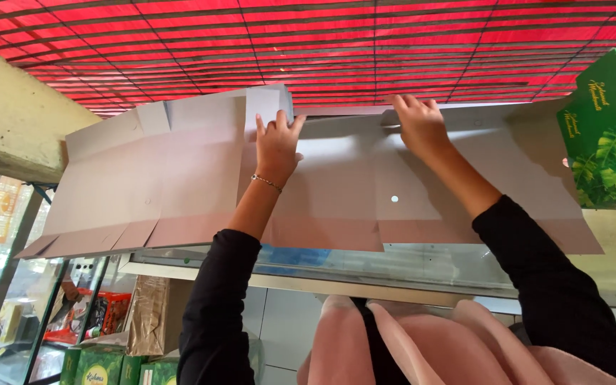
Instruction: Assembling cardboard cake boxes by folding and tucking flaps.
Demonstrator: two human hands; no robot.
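Green boxes crowd right edge of cardboard sheet; left side open.
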